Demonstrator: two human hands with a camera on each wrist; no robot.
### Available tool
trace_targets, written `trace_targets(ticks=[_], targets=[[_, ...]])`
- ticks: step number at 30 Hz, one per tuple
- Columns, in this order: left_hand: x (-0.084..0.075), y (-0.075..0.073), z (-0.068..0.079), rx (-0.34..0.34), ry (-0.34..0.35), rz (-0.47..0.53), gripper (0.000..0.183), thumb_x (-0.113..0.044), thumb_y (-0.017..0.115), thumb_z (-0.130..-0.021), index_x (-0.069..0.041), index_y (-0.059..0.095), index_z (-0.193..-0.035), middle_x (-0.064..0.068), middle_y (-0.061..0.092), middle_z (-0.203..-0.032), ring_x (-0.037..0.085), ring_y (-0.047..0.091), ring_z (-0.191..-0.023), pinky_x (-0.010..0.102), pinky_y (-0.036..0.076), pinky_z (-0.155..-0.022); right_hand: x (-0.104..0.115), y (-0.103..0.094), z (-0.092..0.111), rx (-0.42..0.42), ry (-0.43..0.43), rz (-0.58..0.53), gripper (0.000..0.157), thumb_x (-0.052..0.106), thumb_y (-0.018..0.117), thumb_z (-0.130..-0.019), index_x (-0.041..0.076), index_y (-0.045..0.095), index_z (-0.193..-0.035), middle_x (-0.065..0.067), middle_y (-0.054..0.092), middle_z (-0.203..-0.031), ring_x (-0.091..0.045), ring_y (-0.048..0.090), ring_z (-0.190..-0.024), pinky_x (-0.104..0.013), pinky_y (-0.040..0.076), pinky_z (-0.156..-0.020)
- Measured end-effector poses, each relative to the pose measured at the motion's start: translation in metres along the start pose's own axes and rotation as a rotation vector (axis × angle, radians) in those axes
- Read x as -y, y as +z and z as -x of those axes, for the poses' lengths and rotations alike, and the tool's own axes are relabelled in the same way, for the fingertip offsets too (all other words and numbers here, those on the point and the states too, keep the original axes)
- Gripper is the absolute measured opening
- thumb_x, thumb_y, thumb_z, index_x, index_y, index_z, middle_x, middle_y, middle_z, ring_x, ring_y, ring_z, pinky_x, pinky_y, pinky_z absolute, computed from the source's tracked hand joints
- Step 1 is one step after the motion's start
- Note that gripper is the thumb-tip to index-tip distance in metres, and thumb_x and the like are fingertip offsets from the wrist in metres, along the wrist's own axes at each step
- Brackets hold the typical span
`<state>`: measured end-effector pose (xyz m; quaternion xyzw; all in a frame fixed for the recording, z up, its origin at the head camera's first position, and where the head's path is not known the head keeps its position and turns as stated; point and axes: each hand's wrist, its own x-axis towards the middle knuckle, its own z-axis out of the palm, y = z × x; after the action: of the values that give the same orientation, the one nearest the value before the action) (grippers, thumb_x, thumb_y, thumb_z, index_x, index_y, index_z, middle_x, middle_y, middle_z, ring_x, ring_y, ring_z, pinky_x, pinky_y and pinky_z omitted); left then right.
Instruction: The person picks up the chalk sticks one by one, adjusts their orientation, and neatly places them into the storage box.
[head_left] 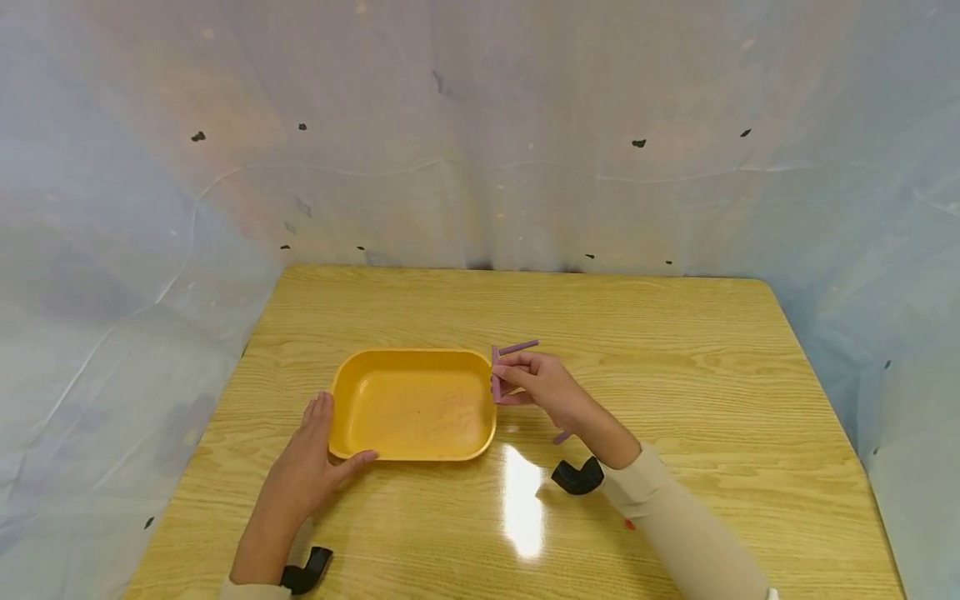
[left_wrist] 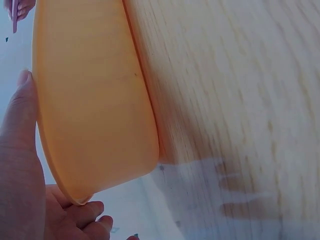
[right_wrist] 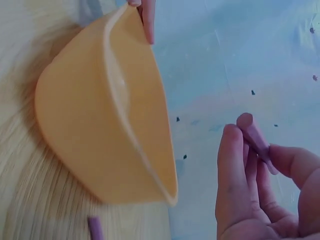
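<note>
A yellow plastic tub (head_left: 412, 408) stands on the wooden table. My left hand (head_left: 303, 462) grips its near left corner, the thumb along the near rim and the fingers at the left end. Those fingers (left_wrist: 82, 217) show bent beside the lip in the left wrist view. My right hand (head_left: 542, 387) pinches a purple stick (right_wrist: 256, 142) between thumb and fingertips. From the head, this stick overlaps the tub's right rim; the right wrist view shows it beside the tub, above rim level. Another purple stick (head_left: 518, 347) lies just behind the right hand.
A further purple stick (head_left: 562, 437) lies partly hidden under the right wrist. Dark curved pieces show beside the right wrist (head_left: 577, 477) and the left wrist (head_left: 306, 571). Pale sheeting (head_left: 480, 167) hangs behind and along both sides of the table (head_left: 675, 333).
</note>
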<state>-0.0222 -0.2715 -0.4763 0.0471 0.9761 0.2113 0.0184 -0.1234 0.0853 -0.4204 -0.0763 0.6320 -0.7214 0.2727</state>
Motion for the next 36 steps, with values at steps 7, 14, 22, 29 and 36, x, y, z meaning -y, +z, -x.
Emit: trace_targets(ticks=[7, 14, 22, 29, 36], targets=[[0.000, -0.002, 0.000, 0.008, 0.001, 0.013, 0.113, -0.067, 0.058, -0.077, -0.006, -0.005, -0.148, 0.019, 0.003, -0.153, 0.034, 0.007, -0.140, 0.057, 0.022, -0.104, 0.006, 0.017, -0.010, 0.032, 0.003, -0.036, 0.028, 0.019, 0.058, -0.093, -0.005, 0.059, -0.108, -0.024, 0.060, -0.101, -0.034, 0.062, -0.095, -0.036, 0.053, -0.077], [-0.001, -0.001, 0.000, 0.018, -0.006, 0.014, 0.113, -0.068, 0.058, -0.076, -0.010, -0.008, -0.148, 0.018, 0.003, -0.154, 0.033, 0.006, -0.140, 0.057, 0.021, -0.104, 0.004, 0.035, -0.024, 0.069, 0.003, -0.074, 0.027, 0.014, 0.057, -0.094, -0.008, 0.058, -0.110, -0.016, 0.063, -0.098, -0.040, 0.059, -0.101, -0.039, 0.053, -0.079], [0.001, 0.000, 0.000, 0.017, -0.009, 0.015, 0.114, -0.069, 0.057, -0.076, -0.009, -0.008, -0.148, 0.018, 0.003, -0.154, 0.033, 0.006, -0.140, 0.056, 0.020, -0.105, -0.004, 0.058, -0.041, 0.059, 0.080, -0.146, 0.033, 0.013, 0.056, -0.094, -0.012, 0.055, -0.116, -0.026, 0.059, -0.110, -0.029, 0.064, -0.095, -0.036, 0.053, -0.078], [0.001, 0.000, -0.001, 0.010, -0.005, 0.004, 0.114, -0.069, 0.056, -0.076, -0.002, -0.001, -0.149, 0.020, 0.005, -0.153, 0.034, 0.007, -0.140, 0.056, 0.020, -0.105, -0.012, 0.078, -0.054, 0.073, 0.120, -0.163, 0.033, 0.012, 0.057, -0.094, -0.013, 0.056, -0.115, -0.022, 0.063, -0.102, -0.024, 0.066, -0.087, -0.035, 0.053, -0.076], [0.001, 0.000, -0.001, 0.006, 0.001, -0.003, 0.114, -0.070, 0.056, -0.076, -0.003, -0.001, -0.149, 0.020, 0.006, -0.153, 0.036, 0.010, -0.139, 0.057, 0.021, -0.105, -0.015, 0.095, -0.063, 0.050, 0.174, -0.216, 0.030, 0.012, 0.057, -0.093, -0.012, 0.058, -0.111, -0.015, 0.066, -0.093, -0.024, 0.066, -0.087, -0.036, 0.053, -0.077]])
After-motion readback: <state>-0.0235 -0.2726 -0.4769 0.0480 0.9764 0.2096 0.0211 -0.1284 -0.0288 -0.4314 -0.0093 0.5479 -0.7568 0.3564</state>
